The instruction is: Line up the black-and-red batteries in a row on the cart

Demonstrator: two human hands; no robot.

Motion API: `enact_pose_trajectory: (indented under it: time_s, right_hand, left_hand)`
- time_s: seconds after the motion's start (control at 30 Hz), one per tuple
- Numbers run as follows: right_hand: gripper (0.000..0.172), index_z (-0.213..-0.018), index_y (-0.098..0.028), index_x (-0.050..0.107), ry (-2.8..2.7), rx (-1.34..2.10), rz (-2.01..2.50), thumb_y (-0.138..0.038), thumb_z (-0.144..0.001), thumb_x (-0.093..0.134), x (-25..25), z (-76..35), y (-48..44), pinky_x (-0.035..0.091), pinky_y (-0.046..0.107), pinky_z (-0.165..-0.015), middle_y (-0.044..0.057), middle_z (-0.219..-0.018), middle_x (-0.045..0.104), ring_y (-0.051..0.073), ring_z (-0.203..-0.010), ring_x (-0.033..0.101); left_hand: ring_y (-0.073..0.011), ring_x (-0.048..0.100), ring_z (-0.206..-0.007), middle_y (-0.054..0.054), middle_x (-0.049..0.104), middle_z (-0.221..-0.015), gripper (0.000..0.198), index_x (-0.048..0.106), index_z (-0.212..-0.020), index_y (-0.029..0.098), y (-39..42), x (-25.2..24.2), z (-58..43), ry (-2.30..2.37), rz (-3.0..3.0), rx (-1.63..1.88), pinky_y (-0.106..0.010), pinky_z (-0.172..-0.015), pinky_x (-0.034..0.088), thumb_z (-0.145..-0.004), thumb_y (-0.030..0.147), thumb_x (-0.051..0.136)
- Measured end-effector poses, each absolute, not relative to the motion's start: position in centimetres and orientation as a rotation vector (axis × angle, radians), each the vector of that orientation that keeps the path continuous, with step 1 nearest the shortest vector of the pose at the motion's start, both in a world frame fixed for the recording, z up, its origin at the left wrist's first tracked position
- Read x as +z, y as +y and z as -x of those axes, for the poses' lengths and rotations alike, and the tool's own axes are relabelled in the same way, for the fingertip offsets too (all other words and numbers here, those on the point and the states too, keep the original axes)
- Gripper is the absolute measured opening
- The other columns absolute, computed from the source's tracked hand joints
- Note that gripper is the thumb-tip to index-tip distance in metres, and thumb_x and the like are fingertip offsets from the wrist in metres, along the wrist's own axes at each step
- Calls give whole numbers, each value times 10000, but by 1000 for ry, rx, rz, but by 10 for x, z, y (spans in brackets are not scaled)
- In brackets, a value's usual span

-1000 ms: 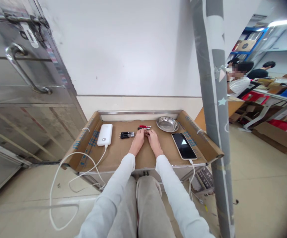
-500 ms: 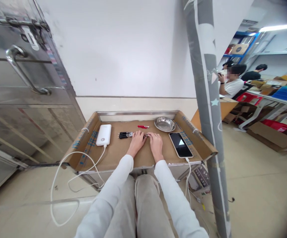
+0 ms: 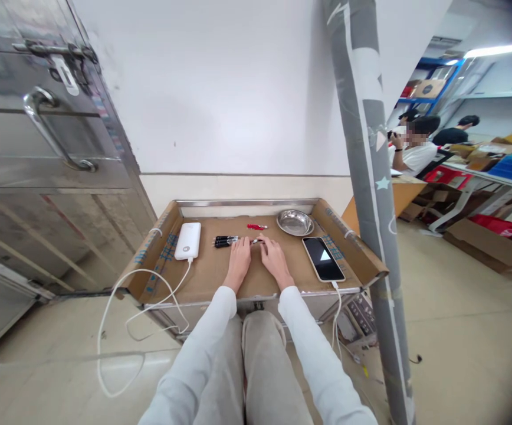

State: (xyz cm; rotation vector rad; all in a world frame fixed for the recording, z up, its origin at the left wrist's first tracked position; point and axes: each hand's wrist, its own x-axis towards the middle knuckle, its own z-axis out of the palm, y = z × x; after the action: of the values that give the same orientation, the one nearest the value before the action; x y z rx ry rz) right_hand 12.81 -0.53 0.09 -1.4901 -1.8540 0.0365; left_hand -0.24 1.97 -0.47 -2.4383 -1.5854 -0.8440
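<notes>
Several black pens [image 3: 226,241] lie side by side on the cardboard-lined table, their right ends running toward my left hand. My left hand [image 3: 240,255] rests palm down with its fingers curled over a pen; much of that pen is hidden beneath them. Between my two hands a short dark and silver pen end [image 3: 255,241] shows. My right hand [image 3: 273,257] touches it with thumb and forefinger bent together. Just beyond my fingers lie small red pen-like pieces [image 3: 256,226], too small to make out fully.
A round metal dish [image 3: 295,222] stands at the back right, with a phone [image 3: 324,260] on a white cable before it. At left lies a white power bank [image 3: 187,241] with its cable looping over the edge. A wrapped pole [image 3: 366,177] rises at the table's right. People sit farther off.
My hands have drawn slightly apart around the pen end, my left fingers straightening forward. The whole view has shifted a little to the right; the other things lie as before.
</notes>
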Motion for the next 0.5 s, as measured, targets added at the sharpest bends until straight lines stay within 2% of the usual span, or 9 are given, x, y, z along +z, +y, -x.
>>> enact_pose_trajectory:
  time_s: [0.07,0.17,0.23,0.37,0.5]
  right_hand:
    - [519,-1379,-196,346,-1951,92,1358,-137,-865,386,3,-125,-7,420,327,-933,81,-1280,554,185,-1090,546]
    - [659,-1461,-193,163,-2005,88,1342,-145,-845,391,4,-122,-7,392,334,-993,79,-1383,459,180,-1213,465]
    - [627,-1456,-190,191,-2013,42,1417,-147,-855,363,3,-120,-2,377,340,-1009,79,-1407,430,181,-1249,427]
    - [466,-1345,-215,426,-1991,-92,1606,-183,-885,359,-1,-117,16,364,383,-999,82,-1441,375,223,-1264,385]
    - [409,-1298,-258,485,-1961,-174,1713,-252,-898,400,-5,-113,37,340,426,-989,96,-1446,348,262,-1260,367]
  left_hand:
    - [-212,564,-919,-85,615,-962,205,516,-1041,139,18,-4,4,-1618,2419,-889,-343,-847,402,-946,195,343]
    - [-216,554,-936,-93,613,-974,220,521,-1050,142,14,-4,6,-1712,2339,-942,-345,-855,402,-946,210,338]
    - [-234,537,-959,-103,607,-998,239,523,-1070,152,10,-3,7,-1829,2227,-946,-368,-857,402,-944,215,330]
    - [-268,507,-967,-141,574,-1028,275,515,-1085,130,4,-1,7,-2043,2004,-814,-419,-842,408,-924,152,293]
    - [-253,509,-953,-151,532,-1022,296,510,-1043,110,3,-1,6,-2147,1917,-721,-390,-821,427,-897,75,255]
